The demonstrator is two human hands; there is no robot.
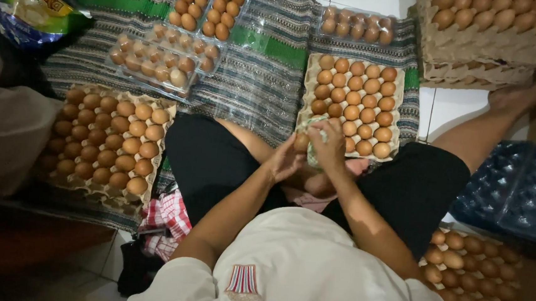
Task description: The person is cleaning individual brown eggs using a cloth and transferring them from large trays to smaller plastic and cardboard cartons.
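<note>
I sit cross-legged on a striped mat. My left hand [287,160] holds a brown egg [301,142] at its fingertips. My right hand [329,146] presses a green-and-white cloth [311,148] against that egg. Both hands hover over my lap, just in front of a cardboard tray [396,113] full of brown eggs.
Another full egg tray [158,152] lies at my left. Clear plastic egg cartons [161,61] sit further ahead on the mat. Stacked trays [482,49] stand at top right, blue empty trays [516,193] at right, more eggs [476,278] at lower right. A checked cloth [165,222] lies by my left knee.
</note>
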